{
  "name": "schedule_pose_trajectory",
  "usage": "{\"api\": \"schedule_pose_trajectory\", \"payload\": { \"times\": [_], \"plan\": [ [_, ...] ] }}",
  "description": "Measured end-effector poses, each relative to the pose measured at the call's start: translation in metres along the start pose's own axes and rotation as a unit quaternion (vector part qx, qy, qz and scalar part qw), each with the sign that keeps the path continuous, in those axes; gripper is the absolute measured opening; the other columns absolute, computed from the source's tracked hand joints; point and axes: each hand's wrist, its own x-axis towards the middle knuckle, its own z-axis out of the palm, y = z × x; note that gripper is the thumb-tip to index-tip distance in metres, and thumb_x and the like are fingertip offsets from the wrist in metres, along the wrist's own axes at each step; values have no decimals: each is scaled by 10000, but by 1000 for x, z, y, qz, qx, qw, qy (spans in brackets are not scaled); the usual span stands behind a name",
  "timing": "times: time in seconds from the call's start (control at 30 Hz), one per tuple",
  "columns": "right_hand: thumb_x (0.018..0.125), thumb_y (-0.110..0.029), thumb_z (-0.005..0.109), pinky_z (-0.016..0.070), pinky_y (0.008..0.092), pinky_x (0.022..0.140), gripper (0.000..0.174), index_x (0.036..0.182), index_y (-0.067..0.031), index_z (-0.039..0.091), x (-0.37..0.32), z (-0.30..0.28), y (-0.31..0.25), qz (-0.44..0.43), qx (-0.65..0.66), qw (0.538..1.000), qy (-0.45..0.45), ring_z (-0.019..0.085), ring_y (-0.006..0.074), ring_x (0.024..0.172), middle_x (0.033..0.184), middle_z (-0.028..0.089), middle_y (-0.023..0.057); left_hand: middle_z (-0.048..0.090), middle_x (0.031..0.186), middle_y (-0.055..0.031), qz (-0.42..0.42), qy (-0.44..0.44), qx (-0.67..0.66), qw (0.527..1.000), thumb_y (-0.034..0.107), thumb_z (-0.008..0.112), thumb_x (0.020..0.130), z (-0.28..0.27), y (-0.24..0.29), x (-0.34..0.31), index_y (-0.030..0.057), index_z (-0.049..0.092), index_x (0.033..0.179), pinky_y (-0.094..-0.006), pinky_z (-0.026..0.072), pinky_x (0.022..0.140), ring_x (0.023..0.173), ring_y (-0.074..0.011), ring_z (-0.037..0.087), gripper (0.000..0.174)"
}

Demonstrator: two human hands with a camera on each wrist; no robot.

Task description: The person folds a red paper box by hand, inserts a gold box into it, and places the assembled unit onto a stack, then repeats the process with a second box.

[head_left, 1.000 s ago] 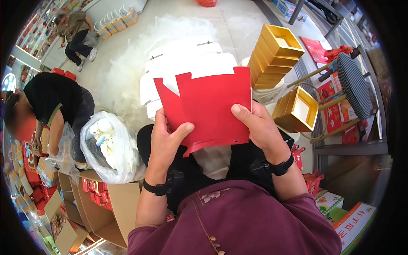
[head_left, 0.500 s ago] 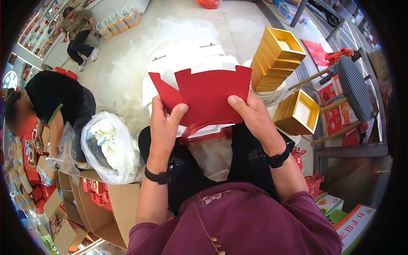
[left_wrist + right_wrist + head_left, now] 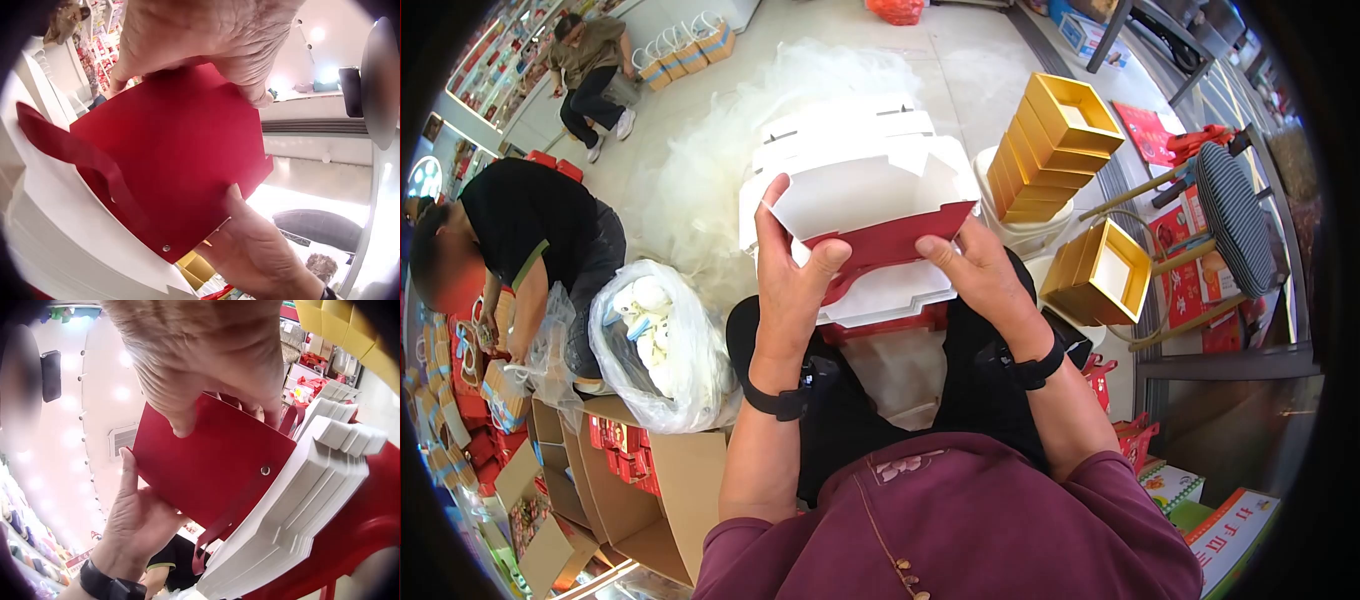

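A red cardboard box piece [image 3: 890, 248] with a white inner face [image 3: 850, 195] is tilted over a stack of white card pieces [image 3: 890, 298]. On its left edge my left hand [image 3: 788, 290] grips it, thumb on the red side and index finger raised along the edge. At the right edge my right hand [image 3: 985, 285] pinches it, thumb in front, other fingers mostly hidden behind. A red ribbon strap [image 3: 94, 156] hangs from the panel in the left wrist view. One metal rivet [image 3: 265, 470] shows near the panel's edge in the right wrist view.
Stacked gold boxes [image 3: 1050, 150] stand at the right, with more gold boxes [image 3: 1105, 268] nearer, beside a striped stool [image 3: 1235, 215]. A plastic bag [image 3: 655, 340] and an open carton [image 3: 640, 510] lie to the left. A person in black [image 3: 540, 240] bends over bags there.
The red piece has tipped so its top edge swung away and down, and its white inner face now shows. Both hands kept their hold. The white stack below is more exposed.
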Motion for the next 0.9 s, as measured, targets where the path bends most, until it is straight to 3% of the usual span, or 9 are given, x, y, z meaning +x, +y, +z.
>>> {"api": "schedule_pose_trajectory", "payload": {
  "times": [0.03,0.07,0.17,0.27,0.37,0.47,0.77,0.87,0.9],
  "plan": [
    [1047,-305,682,452,348,1082,564,1477,21,517,0,3,0,-6,-13,1000,-2,589,187,1232,1316,663,118,548,1429,-177,-27,-2,-28,999,692,872,742,3,7,-3,9,289,1599,-377,480,1082,1321,-270,544,1242],
    [1035,-360,692,385,366,1161,696,1561,6,420,-1,4,-4,1,2,1000,-15,522,226,1363,1455,572,147,533,1458,-192,-41,-8,-28,999,758,829,741,5,10,-5,22,236,1632,-392,454,1121,1359,-285,524,1299],
    [1052,-403,652,346,364,1192,705,1583,-10,405,-1,13,-21,-18,133,991,27,493,254,1402,1500,537,163,522,1472,-192,-25,-10,-57,998,783,763,797,6,7,-8,13,253,1622,-403,421,1154,1372,-283,513,1238],
    [1078,-440,591,362,341,1164,658,1563,-21,439,8,9,-38,-26,121,992,39,527,227,1330,1417,579,136,527,1471,-190,-10,-7,-85,996,740,679,907,8,7,-6,-1,304,1601,-392,399,1166,1363,-269,517,1082],
    [1094,-426,560,404,299,1083,580,1506,-23,494,16,8,-48,17,98,994,38,545,151,1205,1282,611,78,543,1455,-179,-23,-26,-73,997,615,632,996,4,10,-2,-10,379,1567,-382,386,1165,1351,-250,519,884],
    [1102,-389,542,420,267,1001,492,1436,-29,539,22,13,-44,26,150,988,40,524,93,1089,1164,608,26,558,1437,-168,-29,-13,-59,998,518,617,1022,6,16,0,-8,429,1541,-371,402,1140,1332,-233,523,763],
    [1052,-340,581,442,271,946,422,1337,-29,565,28,11,-52,73,143,986,42,526,97,1042,1128,606,27,559,1414,-153,-49,0,-57,997,378,661,1020,7,19,3,-19,430,1531,-365,409,1128,1304,-225,526,686],
    [1047,-344,589,449,277,957,435,1338,-22,559,30,9,-48,54,144,987,36,536,104,1056,1137,615,38,563,1411,-180,38,70,66,995,309,712,998,2,7,3,-29,429,1521,-389,408,1135,1304,-265,541,683],
    [1046,-345,592,449,277,962,441,1343,-20,557,31,8,-48,54,146,987,35,537,105,1061,1142,617,41,563,1411,-194,114,81,157,978,290,725,988,0,13,3,-27,448,1504,-402,411,1135,1306,-288,544,666]
  ]
}}
